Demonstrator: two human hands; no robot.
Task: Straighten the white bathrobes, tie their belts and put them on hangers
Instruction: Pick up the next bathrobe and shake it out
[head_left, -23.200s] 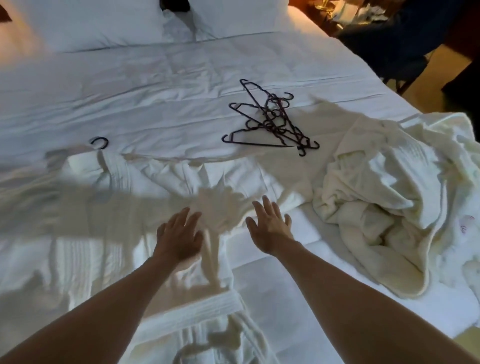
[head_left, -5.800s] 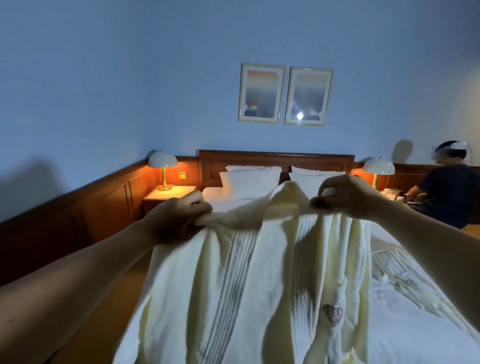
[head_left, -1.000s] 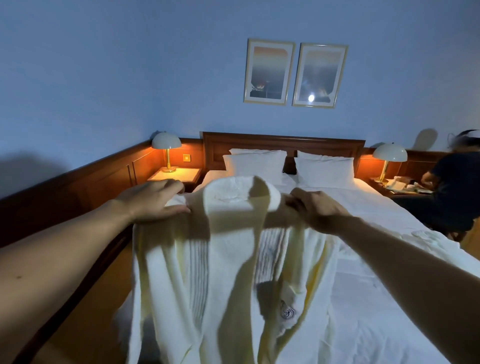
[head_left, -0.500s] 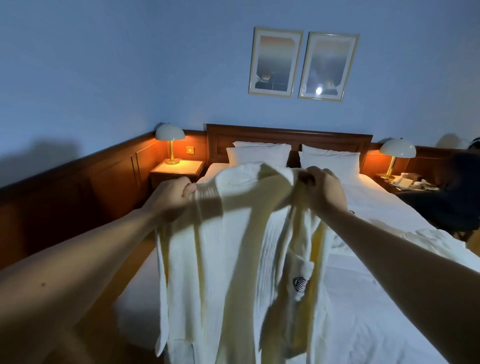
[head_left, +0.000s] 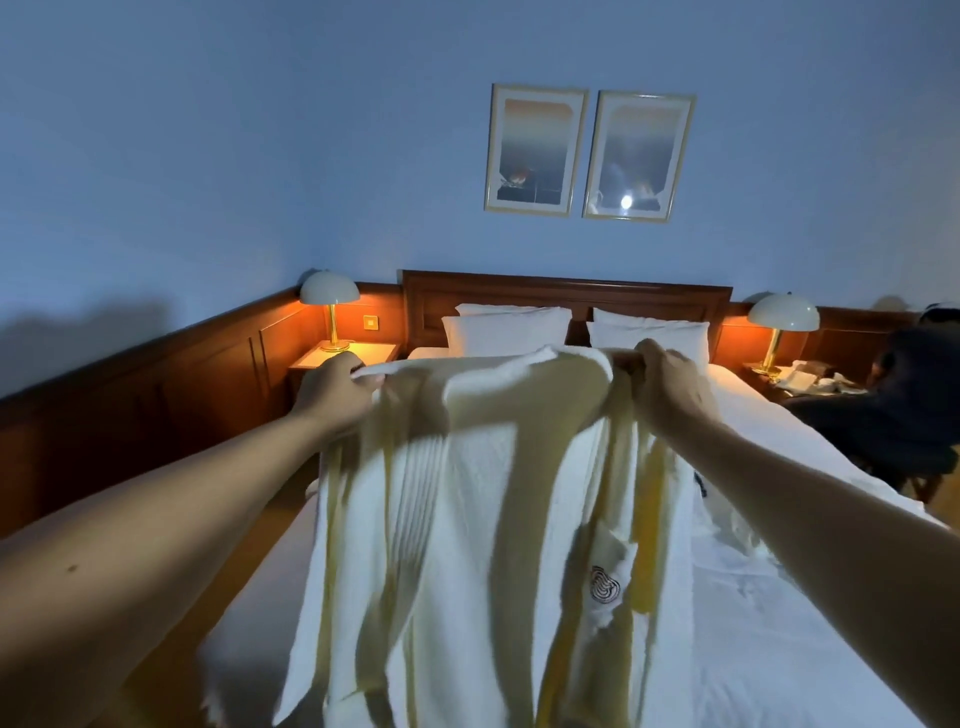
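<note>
Both hands, left (head_left: 332, 387) and right (head_left: 667, 384), grip a robe (head_left: 483, 519) by its shoulders, hanging it over the bed (head_left: 779, 623). It hides the mattress's middle; pillows (head_left: 506, 327), lamps (head_left: 329, 288) stand beyond.

Open bed (head_left: 779, 623) right — bathrobe (head_left: 467, 519) blocks centre.

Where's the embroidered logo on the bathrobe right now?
In the head view the logo sits low and right of centre on the bathrobe, which the left hand and right hand hold up over the bed.
</note>
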